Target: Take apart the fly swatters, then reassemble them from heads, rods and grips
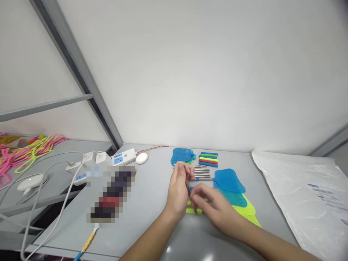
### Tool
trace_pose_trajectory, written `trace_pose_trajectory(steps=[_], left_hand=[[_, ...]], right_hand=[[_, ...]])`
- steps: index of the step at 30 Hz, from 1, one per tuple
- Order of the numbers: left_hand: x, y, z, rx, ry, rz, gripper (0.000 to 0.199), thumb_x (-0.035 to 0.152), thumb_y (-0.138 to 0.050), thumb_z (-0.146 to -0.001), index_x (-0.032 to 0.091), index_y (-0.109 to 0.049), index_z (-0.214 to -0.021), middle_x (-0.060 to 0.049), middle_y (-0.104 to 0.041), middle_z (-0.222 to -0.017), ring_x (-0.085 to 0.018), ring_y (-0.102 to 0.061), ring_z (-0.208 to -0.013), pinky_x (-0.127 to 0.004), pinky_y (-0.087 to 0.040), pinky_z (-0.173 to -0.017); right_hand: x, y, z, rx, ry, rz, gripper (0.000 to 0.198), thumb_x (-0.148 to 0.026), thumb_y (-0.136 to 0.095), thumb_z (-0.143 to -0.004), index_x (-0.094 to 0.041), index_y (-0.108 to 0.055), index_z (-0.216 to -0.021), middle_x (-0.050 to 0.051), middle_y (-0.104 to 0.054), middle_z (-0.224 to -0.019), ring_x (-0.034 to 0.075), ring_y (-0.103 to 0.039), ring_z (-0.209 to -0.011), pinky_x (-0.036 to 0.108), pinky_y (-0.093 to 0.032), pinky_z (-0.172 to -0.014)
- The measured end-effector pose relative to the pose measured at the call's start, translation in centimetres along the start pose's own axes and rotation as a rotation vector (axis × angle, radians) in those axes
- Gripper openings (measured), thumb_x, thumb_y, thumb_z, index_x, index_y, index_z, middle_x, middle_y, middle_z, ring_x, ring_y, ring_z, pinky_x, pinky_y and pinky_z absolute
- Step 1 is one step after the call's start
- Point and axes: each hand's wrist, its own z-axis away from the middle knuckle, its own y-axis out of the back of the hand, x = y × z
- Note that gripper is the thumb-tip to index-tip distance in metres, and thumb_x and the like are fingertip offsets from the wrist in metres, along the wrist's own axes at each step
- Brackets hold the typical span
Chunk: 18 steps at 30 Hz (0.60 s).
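My left hand is raised over the table with its fingers curled in. Close beside it on the right, my right hand has its thumb and fingers bent together. A thin dark sliver shows between the hands, too blurred to name. Behind them lie several metal rods in a row. To the right are fly swatters with blue heads and yellow-green heads, partly under my right forearm. A stack of loose swatter heads lies at the back, beside several coloured handle tubes.
A large white plastic bag covers the right side. To the left are a power strip, a round white device, white cables and a pixelated object. Pink and yellow cords lie farther left, past a metal frame post.
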Motion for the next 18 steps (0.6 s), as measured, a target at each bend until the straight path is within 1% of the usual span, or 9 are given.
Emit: trace_pose_trajectory(steps=[3,5,7,8,10,12,15,16,18], left_hand=[[0.2,-0.6,-0.5,0.075,0.038,0.221,0.034,0.047,-0.043,-0.092,0.019,-0.044,-0.073,0.002,-0.039,-0.069,-0.01,-0.04,-0.063,-0.025,-0.041,-0.067],[0.7,-1.1,-1.1,0.084,0.066,0.338,0.035,0.049,-0.045,-0.09,0.019,-0.045,-0.072,0.003,-0.037,-0.068,-0.01,-0.039,-0.061,-0.025,-0.042,-0.067],[1.1,-1.3,-1.7,0.067,0.103,0.332,0.034,0.05,-0.046,-0.09,0.02,-0.05,-0.076,0.002,-0.042,-0.071,-0.01,-0.042,-0.064,-0.025,-0.043,-0.068],[1.2,-1.2,-1.9,0.051,0.119,0.263,0.033,0.051,-0.045,-0.09,0.02,-0.054,-0.08,0.001,-0.047,-0.076,-0.011,-0.045,-0.068,-0.025,-0.044,-0.069],[1.3,-0.6,-1.9,-0.004,0.141,-0.006,0.033,0.05,-0.045,-0.09,0.021,-0.06,-0.092,-0.003,-0.055,-0.091,-0.013,-0.049,-0.079,-0.026,-0.044,-0.073],[1.1,0.5,-1.4,-0.093,0.162,-0.319,0.033,0.049,-0.046,-0.09,0.022,-0.063,-0.1,-0.004,-0.059,-0.103,-0.016,-0.052,-0.088,-0.026,-0.044,-0.078],[0.6,2.1,-0.5,-0.301,0.267,-0.534,0.035,0.047,-0.042,-0.092,0.022,-0.061,-0.108,-0.005,-0.063,-0.1,-0.017,-0.057,-0.082,-0.029,-0.046,-0.077],[0.4,2.5,-0.2,-0.36,0.283,-0.563,0.035,0.046,-0.041,-0.092,0.021,-0.06,-0.109,-0.005,-0.063,-0.098,-0.017,-0.058,-0.081,-0.03,-0.047,-0.076],[0.4,3.0,-0.2,-0.405,0.231,-0.644,0.032,0.042,-0.041,-0.093,0.02,-0.059,-0.108,-0.005,-0.064,-0.098,-0.018,-0.06,-0.084,-0.03,-0.047,-0.078]], right_hand=[[0.2,-0.6,-0.2,0.114,-0.025,0.084,0.019,-0.034,-0.057,-0.086,-0.022,-0.046,-0.095,-0.003,-0.051,-0.074,0.012,-0.046,-0.065,0.023,-0.035,-0.059],[0.2,-0.6,-0.4,0.12,-0.031,0.161,0.016,-0.032,-0.055,-0.086,-0.022,-0.044,-0.094,-0.006,-0.046,-0.066,0.011,-0.041,-0.058,0.023,-0.03,-0.054],[0.1,-0.3,-0.6,0.092,-0.016,0.177,0.008,-0.03,-0.048,-0.089,-0.022,-0.044,-0.088,-0.006,-0.046,-0.066,0.01,-0.04,-0.058,0.023,-0.029,-0.054],[0.1,-0.1,-0.7,0.08,-0.004,0.161,0.01,-0.03,-0.046,-0.09,-0.022,-0.045,-0.084,-0.005,-0.048,-0.068,0.011,-0.042,-0.06,0.023,-0.03,-0.056],[0.1,0.3,-1.0,0.069,0.001,0.077,0.016,-0.031,-0.046,-0.091,-0.021,-0.046,-0.078,-0.004,-0.049,-0.071,0.011,-0.044,-0.064,0.023,-0.033,-0.058],[0.5,0.6,-1.4,0.043,-0.051,-0.062,0.014,-0.034,-0.047,-0.09,-0.022,-0.049,-0.084,-0.005,-0.045,-0.07,0.011,-0.045,-0.063,0.023,-0.036,-0.056],[1.4,0.8,-2.1,-0.017,-0.133,-0.178,0.015,-0.036,-0.048,-0.089,-0.022,-0.051,-0.093,-0.005,-0.047,-0.071,0.011,-0.05,-0.057,0.023,-0.041,-0.052],[1.6,0.8,-2.2,-0.034,-0.126,-0.142,0.016,-0.036,-0.048,-0.089,-0.021,-0.052,-0.093,-0.004,-0.051,-0.073,0.012,-0.053,-0.059,0.024,-0.042,-0.054],[1.8,0.9,-2.5,-0.044,-0.057,0.077,0.016,-0.036,-0.05,-0.089,-0.021,-0.054,-0.091,-0.001,-0.059,-0.078,0.014,-0.058,-0.066,0.025,-0.042,-0.059]])
